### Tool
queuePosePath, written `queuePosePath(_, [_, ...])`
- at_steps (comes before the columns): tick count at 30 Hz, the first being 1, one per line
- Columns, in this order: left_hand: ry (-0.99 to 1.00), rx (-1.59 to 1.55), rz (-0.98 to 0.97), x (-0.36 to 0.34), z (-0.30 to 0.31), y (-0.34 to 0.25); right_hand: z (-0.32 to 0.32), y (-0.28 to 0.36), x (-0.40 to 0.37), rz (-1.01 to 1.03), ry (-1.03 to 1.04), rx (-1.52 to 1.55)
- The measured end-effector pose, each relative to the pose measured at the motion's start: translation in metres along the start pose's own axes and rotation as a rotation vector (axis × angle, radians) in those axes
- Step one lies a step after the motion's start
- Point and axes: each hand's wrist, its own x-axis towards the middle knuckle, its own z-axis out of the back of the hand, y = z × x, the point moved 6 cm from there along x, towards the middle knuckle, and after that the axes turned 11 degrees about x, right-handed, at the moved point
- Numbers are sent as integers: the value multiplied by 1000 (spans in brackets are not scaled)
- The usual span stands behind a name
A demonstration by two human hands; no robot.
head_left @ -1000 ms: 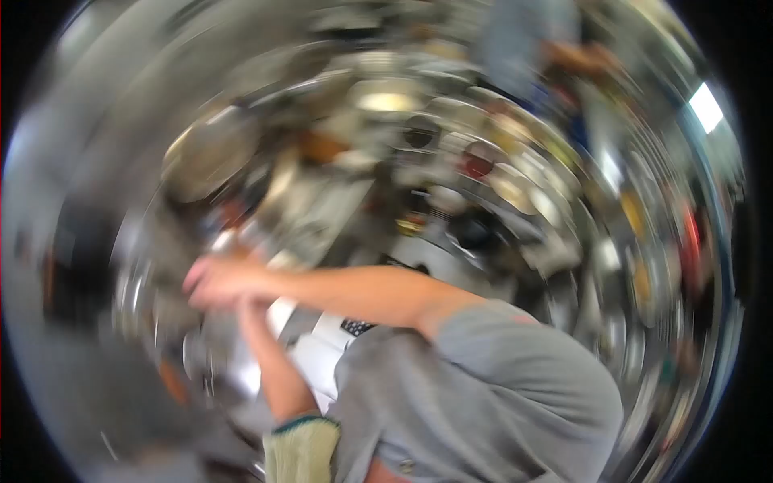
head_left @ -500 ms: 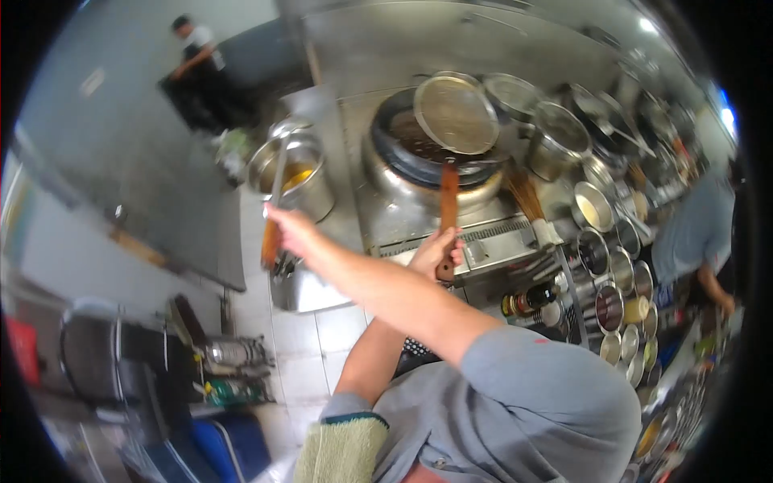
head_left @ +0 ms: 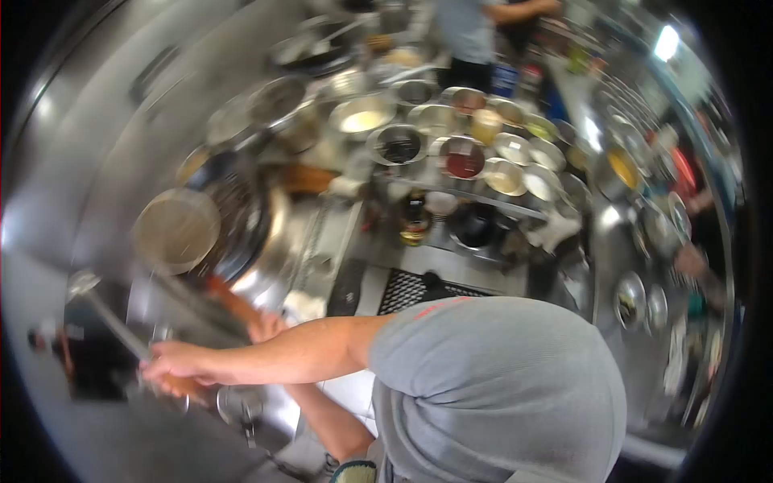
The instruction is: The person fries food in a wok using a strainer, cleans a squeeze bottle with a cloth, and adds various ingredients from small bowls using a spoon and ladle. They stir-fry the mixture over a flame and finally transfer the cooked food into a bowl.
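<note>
My right hand [head_left: 181, 364] is closed round the wooden grip of a ladle [head_left: 117, 324], whose metal end points to the upper left. That arm crosses over my left one. Blurred by motion, my left hand [head_left: 266, 324] grips the wooden handle of a round mesh strainer [head_left: 177, 232]. The strainer is over the left edge of a dark wok [head_left: 250, 225] on the stove. What the wok holds is too blurred to tell. The brush of thin sticks [head_left: 310, 179] lies beyond the wok, its pale end towards the stove's edge.
Several metal bowls [head_left: 400, 145] of sauces and seasonings stand on a rack at the back. Below them are a bottle [head_left: 415, 219] and a dark pot [head_left: 475, 225]. Another person [head_left: 469, 36] stands behind the rack. A metal counter [head_left: 616, 274] runs along the right.
The view has swung to the right, so the wok and strainer now appear at the left. The ladle has left the pot with yellow liquid. Both hands keep their holds.
</note>
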Motion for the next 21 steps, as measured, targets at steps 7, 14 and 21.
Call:
queuePosePath(7, [-481,241,-152,-94,-9,-65,46,227,-50,264,-353,-907])
queuePosePath(14, [-946,586,-78,-173,-20,31,190,349,-109,91,-426,-870])
queuePosePath(21, [-1042,701,64,-132,-62,142,242,376,-92,-113,-409,-1061])
